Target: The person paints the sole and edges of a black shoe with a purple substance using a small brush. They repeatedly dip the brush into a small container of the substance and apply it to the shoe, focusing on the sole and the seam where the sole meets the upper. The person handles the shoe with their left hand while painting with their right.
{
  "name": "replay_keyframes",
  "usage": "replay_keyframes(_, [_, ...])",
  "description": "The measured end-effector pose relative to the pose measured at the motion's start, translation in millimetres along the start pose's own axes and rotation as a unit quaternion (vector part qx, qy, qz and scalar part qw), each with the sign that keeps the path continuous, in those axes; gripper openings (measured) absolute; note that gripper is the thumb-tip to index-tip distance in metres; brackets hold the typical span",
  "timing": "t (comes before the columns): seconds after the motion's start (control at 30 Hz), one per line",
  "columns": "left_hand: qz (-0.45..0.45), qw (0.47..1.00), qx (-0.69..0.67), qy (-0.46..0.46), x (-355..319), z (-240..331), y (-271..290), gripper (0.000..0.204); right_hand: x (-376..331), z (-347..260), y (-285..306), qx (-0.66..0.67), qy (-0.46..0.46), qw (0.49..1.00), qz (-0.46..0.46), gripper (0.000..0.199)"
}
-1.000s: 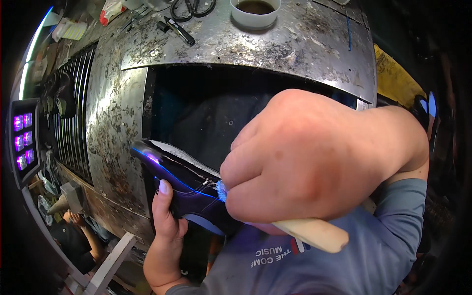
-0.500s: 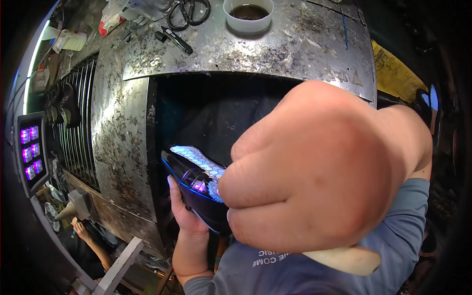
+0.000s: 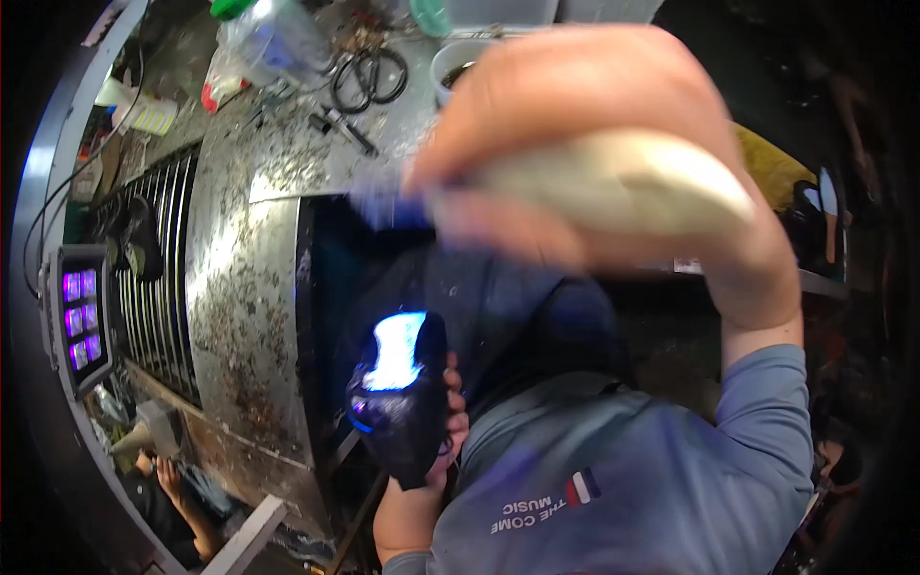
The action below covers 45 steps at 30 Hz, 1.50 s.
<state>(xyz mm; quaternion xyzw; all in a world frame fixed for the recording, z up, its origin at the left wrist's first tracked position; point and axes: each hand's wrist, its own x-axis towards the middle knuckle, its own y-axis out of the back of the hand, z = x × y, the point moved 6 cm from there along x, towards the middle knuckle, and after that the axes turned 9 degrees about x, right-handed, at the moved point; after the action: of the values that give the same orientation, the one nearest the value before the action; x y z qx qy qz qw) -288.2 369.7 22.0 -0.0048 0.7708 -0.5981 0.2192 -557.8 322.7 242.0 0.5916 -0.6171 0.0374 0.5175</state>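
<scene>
Nearest the camera, the left hand (image 3: 443,422) is seen low in the head view, its fingers (image 3: 456,395) wrapped closed around a dark glossy shoe-shaped piece (image 3: 401,398) that is held upright close to the chest, in front of the grey-blue sleeve and shirt. One bright bluish-white patch of light is reflected on the upper face of the piece.

Above it, the right hand (image 3: 585,153) is raised close to the lens and is blurred. Its fingers are curled shut around one pale wooden handle (image 3: 623,187), which lies across the palm with its tapered end pointing to the right. What the handle carries at its left end cannot be told, perhaps a bluish tip lost in the blur.

Behind both hands, a dark square opening (image 3: 383,278) is set in a worn, speckled metal counter (image 3: 240,287). To the left, a ribbed grille (image 3: 153,278) is seen, and beside it one small panel with purple lit squares (image 3: 79,316).

Farther off on the counter, one pair of black-handled scissors (image 3: 369,77), one white cup with dark contents (image 3: 460,62) and one clear plastic package with a red patch (image 3: 254,48) are lying near each other.
</scene>
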Motion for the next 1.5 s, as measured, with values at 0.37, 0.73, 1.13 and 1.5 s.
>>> replay_keyframes(0.37, [0.028, 0.994, -0.105, -0.003, 16, -17, 6, 0.056, -51, 188, -7, -0.258, -0.319, 0.911, -0.050, 0.024])
replay_keyframes(0.73, [0.037, 0.991, -0.127, -0.024, 16, -17, 7, 0.054, -44, 157, 0, -0.196, -0.303, 0.933, 0.006, 0.020])
replay_keyframes(1.13, [-0.001, 0.991, -0.131, -0.021, 18, -19, 4, 0.057, -29, 93, -10, 0.149, -0.258, 0.951, 0.082, 0.021])
replay_keyframes(1.5, [0.097, 0.985, -0.076, -0.117, 4, -13, 37, 0.021, 10, -21, -73, 0.329, 0.005, 0.943, -0.058, 0.009])
